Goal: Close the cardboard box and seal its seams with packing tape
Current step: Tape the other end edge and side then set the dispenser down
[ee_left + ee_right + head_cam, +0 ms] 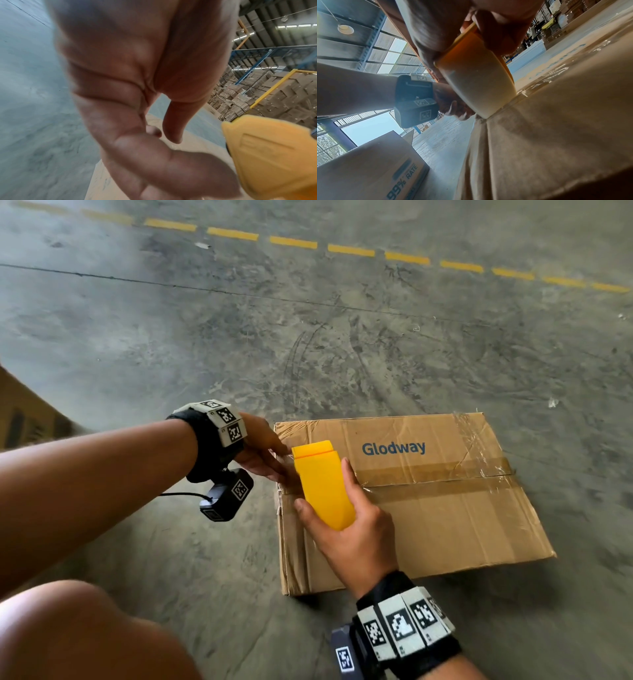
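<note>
A brown cardboard box printed "Glodway" lies on the concrete floor with its top flaps closed. Glossy brown tape runs along the centre seam from the right edge toward the left. My right hand grips a yellow tape dispenser at the seam's left end. From the right wrist, the pale tape roll meets the box top near its edge. My left hand rests on the box's upper left edge, beside the dispenser, fingers fairly straight. The left wrist view shows those fingers hanging over the cardboard, next to the dispenser.
Another cardboard box printed "99% RATE" stands to the left, its corner showing in the head view. My knee is at the lower left. A dashed yellow line crosses the floor far ahead. Racks of stacked cartons stand in the distance.
</note>
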